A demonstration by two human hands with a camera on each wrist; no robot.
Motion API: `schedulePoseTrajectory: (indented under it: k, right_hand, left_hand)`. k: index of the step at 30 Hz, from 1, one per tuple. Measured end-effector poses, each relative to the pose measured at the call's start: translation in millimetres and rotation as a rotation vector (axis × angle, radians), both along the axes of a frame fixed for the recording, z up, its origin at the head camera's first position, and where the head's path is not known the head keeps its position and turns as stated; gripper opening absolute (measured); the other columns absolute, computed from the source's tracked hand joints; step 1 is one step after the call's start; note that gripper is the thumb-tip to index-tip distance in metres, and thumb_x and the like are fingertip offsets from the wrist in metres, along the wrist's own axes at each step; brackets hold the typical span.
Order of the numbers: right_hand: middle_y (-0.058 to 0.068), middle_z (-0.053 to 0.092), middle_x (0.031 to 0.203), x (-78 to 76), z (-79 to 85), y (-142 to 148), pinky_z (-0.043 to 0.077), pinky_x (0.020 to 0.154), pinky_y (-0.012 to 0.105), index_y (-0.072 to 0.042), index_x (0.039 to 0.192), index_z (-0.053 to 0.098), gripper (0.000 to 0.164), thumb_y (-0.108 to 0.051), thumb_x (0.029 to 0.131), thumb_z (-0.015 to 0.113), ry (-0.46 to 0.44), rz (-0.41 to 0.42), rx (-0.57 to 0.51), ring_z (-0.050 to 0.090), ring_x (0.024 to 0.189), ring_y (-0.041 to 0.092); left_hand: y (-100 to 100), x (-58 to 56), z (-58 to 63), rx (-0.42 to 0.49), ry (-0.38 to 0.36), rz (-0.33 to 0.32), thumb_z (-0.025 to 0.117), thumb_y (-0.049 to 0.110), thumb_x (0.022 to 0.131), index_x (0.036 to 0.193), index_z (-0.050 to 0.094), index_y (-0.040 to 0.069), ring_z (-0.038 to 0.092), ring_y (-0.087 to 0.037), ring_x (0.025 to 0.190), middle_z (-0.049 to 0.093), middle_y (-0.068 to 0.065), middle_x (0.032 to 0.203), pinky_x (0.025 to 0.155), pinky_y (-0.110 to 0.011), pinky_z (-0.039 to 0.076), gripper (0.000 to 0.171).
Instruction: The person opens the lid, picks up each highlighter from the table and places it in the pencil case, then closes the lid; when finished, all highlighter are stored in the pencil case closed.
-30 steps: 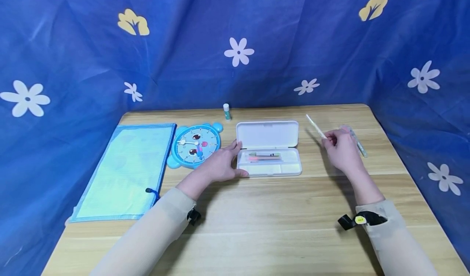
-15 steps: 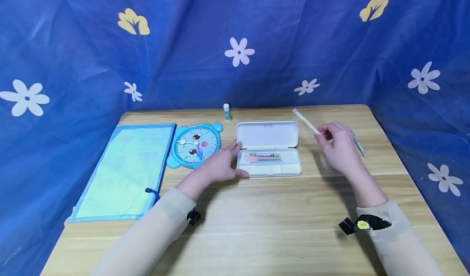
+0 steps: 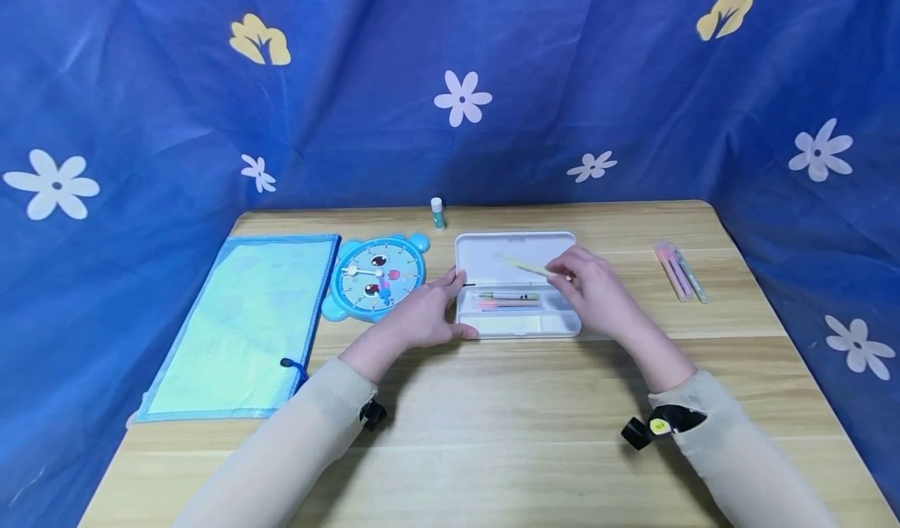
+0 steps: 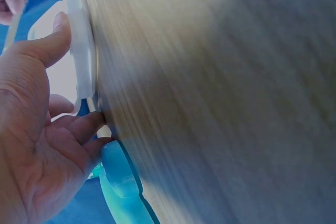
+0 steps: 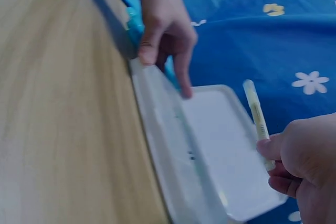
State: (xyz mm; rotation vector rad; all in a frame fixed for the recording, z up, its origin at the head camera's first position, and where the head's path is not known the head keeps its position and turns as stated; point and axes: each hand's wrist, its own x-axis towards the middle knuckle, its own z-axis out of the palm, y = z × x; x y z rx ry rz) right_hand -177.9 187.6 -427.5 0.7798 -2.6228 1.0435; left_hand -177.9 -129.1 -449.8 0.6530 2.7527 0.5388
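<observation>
A white pencil case [image 3: 499,324] lies with its lid [image 3: 485,253] raised at the back. Several slim pens [image 3: 509,302] rest in its rear compartment. At the case's left end my left hand [image 3: 420,311] holds it, thumb at the near corner and forefinger near the hinge side. My right hand [image 3: 598,292] pinches a pale yellow pen [image 5: 256,109] between thumb and fingers. The pen is tilted above the right part of the case, apart from it. Part of the case's right edge is hidden behind the right hand in the head view.
A blue clock toy [image 3: 366,282] sits just left of my left hand, beside a light-blue mesh zip pouch [image 3: 239,325]. The glue stick [image 3: 437,214] stands upright at the back. Pink and green pens [image 3: 678,272] lie at the right. A blue curtain [image 3: 351,83] hangs behind the table.
My right hand has carried the pen leftward from the right side of the table to above the case, uncovering the pens lying at right. The left hand and case stay in place.
</observation>
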Motion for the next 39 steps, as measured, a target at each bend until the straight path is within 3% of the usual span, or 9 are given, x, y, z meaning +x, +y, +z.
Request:
schedulePoseTrajectory:
  k: [7,14,24,30,39]
  right_hand:
    - [0.006,0.070,0.099,-9.2,-23.4,-18.4,0.056,0.081,0.042,0.000,0.108,0.079,0.012,-0.001,0.097,0.076,-0.048,0.065,0.062,0.066,0.090,0.023]
    - [0.006,0.070,0.096,-13.9,-39.5,-26.4,0.057,0.081,0.042,0.001,0.104,0.081,0.010,0.000,0.095,0.078,-0.022,0.076,0.098,0.066,0.090,0.024]
    - [0.005,0.062,0.092,-13.6,-44.7,-26.8,0.056,0.077,0.039,0.003,0.103,0.083,0.011,0.003,0.093,0.079,0.065,0.104,0.206,0.061,0.088,0.024]
    - [0.007,0.063,0.096,-13.9,-41.6,-29.6,0.057,0.084,0.040,0.003,0.104,0.081,0.010,0.003,0.096,0.074,0.079,0.134,0.294,0.061,0.094,0.025]
    - [0.008,0.065,0.096,-18.0,-42.8,-28.6,0.057,0.085,0.041,0.002,0.101,0.079,0.009,0.005,0.095,0.075,0.124,0.111,0.252,0.062,0.094,0.027]
  left_hand:
    - [1.6,0.3,0.6,0.001,0.006,0.000,0.084,0.063,0.083,0.168,0.025,0.009,0.037,-0.044,0.150,0.023,-0.018,0.170,0.121,-0.048,0.034,0.116]
    - [3.6,0.9,1.6,0.002,-0.001,-0.010,0.083,0.063,0.084,0.168,0.024,0.009,0.038,-0.044,0.149,0.022,-0.018,0.171,0.121,-0.049,0.035,0.117]
    - [3.1,0.7,2.8,0.001,-0.005,-0.011,0.083,0.063,0.084,0.168,0.024,0.009,0.038,-0.044,0.149,0.023,-0.019,0.171,0.120,-0.049,0.036,0.116]
    - [1.5,0.9,2.2,0.001,-0.015,0.001,0.084,0.062,0.084,0.168,0.024,0.009,0.038,-0.044,0.149,0.022,-0.018,0.171,0.121,-0.049,0.035,0.115]
    - [1.1,-0.2,0.9,0.005,-0.021,-0.002,0.083,0.062,0.084,0.168,0.025,0.009,0.037,-0.044,0.149,0.022,-0.017,0.171,0.121,-0.049,0.035,0.115]
